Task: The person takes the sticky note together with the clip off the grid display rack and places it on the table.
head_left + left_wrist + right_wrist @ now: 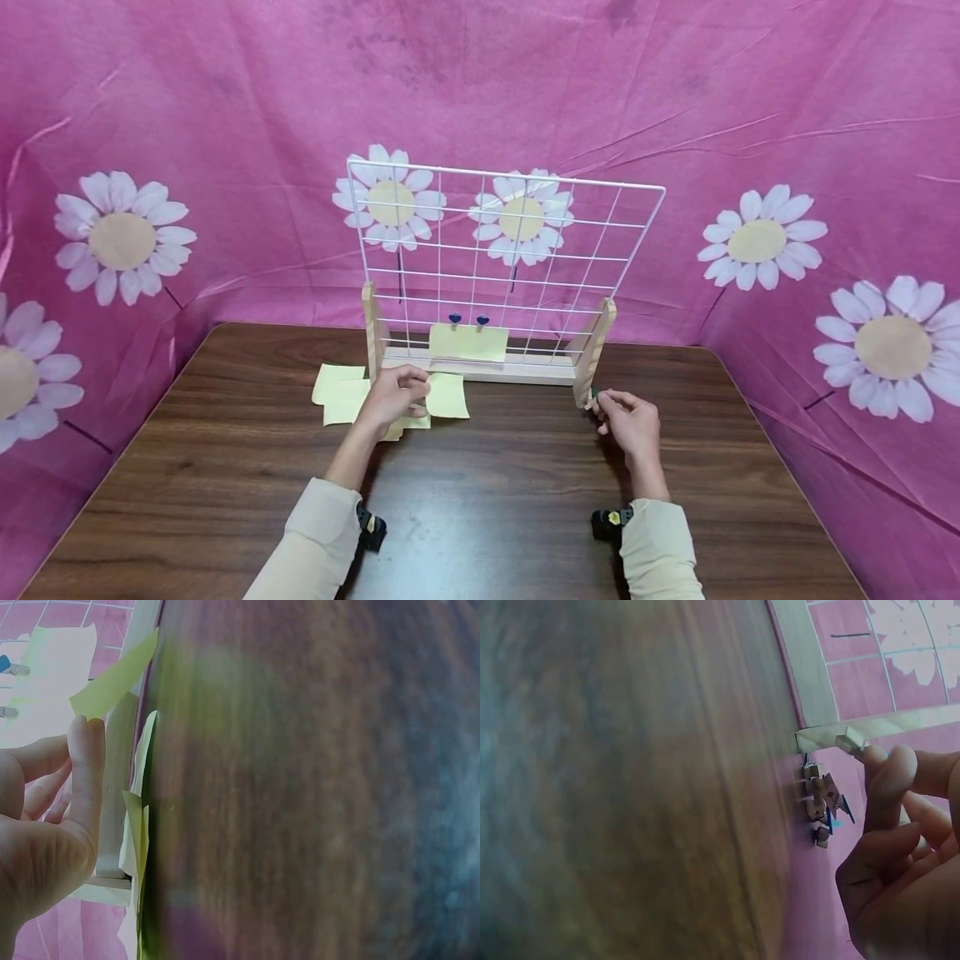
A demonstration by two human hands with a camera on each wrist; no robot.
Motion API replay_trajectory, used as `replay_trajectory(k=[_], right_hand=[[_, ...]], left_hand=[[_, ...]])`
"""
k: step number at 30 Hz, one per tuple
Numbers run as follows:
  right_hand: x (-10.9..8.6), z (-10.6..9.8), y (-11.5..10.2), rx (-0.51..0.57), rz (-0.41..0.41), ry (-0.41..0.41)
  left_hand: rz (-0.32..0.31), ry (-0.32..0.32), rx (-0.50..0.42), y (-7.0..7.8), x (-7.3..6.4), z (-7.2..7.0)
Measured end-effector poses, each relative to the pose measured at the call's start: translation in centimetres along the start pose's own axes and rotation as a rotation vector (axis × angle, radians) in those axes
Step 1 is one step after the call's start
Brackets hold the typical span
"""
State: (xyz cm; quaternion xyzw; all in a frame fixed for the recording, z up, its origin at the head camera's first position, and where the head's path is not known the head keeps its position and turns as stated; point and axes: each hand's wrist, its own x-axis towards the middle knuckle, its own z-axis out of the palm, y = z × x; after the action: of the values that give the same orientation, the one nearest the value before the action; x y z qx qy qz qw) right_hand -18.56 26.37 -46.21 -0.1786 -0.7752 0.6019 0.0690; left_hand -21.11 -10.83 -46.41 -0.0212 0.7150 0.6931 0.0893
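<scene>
My left hand [392, 398] pinches a pale yellow paper note [448, 397] by its edge between thumb and fingers; in the left wrist view the note [116, 681] sticks out past the fingertips. Low at the right post of a white wire grid rack [495, 174], my right hand [632, 419] pinches a small wooden clip [849, 741]. Another yellow note [468, 343] hangs on the grid's lower part under two clips with dark blue hearts [454, 318]. Several loose clips [821, 796] lie on the table beyond the right hand, mostly hidden in the head view.
Several overlapping yellow notes [345, 402] lie left of the rack, partly under the left forearm. Wooden posts [597, 354] and a pale base bar [540, 370] carry the grid on the brown table [487, 517]. Pink flowered cloth [262, 167] surrounds the table's back and sides.
</scene>
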Motion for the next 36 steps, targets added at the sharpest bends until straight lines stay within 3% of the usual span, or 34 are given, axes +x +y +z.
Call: replay_trajectory(k=[5, 12, 23, 36], right_hand=[[0.03, -0.50, 0.34, -0.048, 0.076, -0.080], [0.06, -0.84, 0.76, -0.075, 0.093, -0.113], [0.13, -0.99, 1.02, -0.072, 0.095, -0.097], [0.07, -0.91, 0.66, -0.076, 0.102, -0.075]], left_hand=[[-0.016, 0.009, 0.025, -0.28, -0.09, -0.09], [-0.024, 0.014, 0.062, -0.35, -0.09, -0.13], [-0.033, 0.003, 0.073, -0.51, -0.17, -0.08], [-0.055, 0.040, 0.068, -0.40, 0.03, -0.04]])
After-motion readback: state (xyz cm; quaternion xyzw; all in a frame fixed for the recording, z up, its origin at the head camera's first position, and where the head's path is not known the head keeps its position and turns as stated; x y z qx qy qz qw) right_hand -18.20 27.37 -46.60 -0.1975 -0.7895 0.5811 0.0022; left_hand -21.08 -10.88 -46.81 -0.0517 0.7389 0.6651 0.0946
